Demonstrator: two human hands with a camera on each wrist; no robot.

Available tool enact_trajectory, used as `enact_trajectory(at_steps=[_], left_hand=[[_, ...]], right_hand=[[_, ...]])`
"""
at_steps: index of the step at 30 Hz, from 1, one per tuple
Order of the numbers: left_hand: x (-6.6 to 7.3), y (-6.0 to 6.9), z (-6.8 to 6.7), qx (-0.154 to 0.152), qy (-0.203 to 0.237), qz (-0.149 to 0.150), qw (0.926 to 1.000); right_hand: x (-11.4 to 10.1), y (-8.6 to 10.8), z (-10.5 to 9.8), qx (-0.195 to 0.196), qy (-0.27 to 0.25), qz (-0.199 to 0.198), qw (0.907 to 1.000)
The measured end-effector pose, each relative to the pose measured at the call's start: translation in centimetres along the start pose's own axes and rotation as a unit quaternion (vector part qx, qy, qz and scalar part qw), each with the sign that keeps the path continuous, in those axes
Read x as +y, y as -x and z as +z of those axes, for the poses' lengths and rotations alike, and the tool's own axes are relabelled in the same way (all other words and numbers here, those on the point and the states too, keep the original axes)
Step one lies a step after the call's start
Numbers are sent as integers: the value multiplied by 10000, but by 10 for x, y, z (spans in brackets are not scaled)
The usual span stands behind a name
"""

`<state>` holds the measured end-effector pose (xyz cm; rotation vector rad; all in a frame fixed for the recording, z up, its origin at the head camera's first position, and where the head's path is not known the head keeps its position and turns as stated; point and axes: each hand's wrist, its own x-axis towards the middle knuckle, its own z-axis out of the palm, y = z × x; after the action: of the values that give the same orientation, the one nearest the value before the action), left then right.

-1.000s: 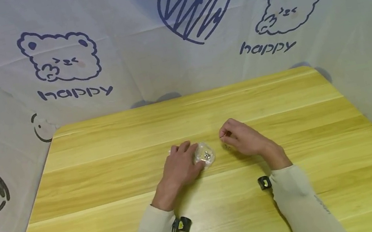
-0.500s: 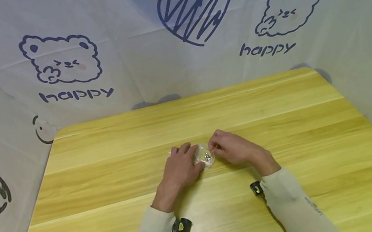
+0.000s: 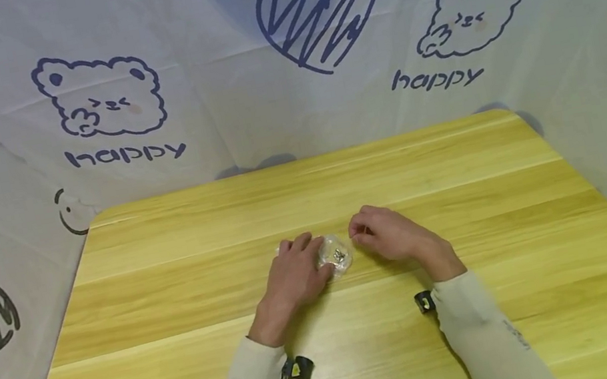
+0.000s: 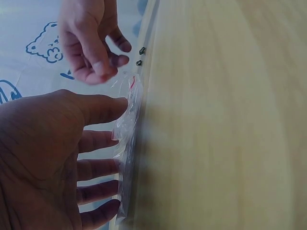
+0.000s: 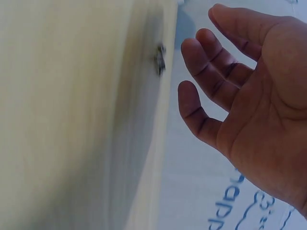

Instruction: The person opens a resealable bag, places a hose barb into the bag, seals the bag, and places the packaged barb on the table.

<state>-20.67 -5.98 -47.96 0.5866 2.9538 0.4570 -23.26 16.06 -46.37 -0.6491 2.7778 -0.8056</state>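
My left hand [image 3: 293, 271] rests on a clear plastic zip bag [image 3: 332, 272] that lies on the table. Its thumb and fairly straight fingers touch the bag's film [image 4: 125, 136], which has a red line near the mouth. Small shiny metal pieces [image 3: 339, 255] show inside the bag. Just right of it hovers my right hand [image 3: 394, 238], fingers loosely bent and apart, with nothing seen between them. Beside that hand, a few small dark metal pieces [image 4: 142, 50] lie on the table; they look like screws, but are blurred in the right wrist view [image 5: 159, 60].
The wooden table [image 3: 193, 222] ends at a white cloth backdrop [image 3: 228, 108] printed with bears and hearts. Black straps with devices sit at the left wrist [image 3: 297, 369] and the right wrist [image 3: 425, 302].
My right hand went left to the bag's mouth with its fingertips pinched, then drew back a little to the right with fingers loosened. The left hand stayed on the bag.
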Motion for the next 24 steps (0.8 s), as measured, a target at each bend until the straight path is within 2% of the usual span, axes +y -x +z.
enact_trajectory(at_steps=[7,18,24], left_hand=[[-1,0,-1,-20,117,-56,9999],[-2,-1,-1,1,167,-54,9998],[-1,-2,1,-12,161,-82,9998]], right_hand=[[19,5,-13,192,-55,284,9994],[30,11,-14,-166,108,403,9990],[33,11,-13,-139,312,595,9976]])
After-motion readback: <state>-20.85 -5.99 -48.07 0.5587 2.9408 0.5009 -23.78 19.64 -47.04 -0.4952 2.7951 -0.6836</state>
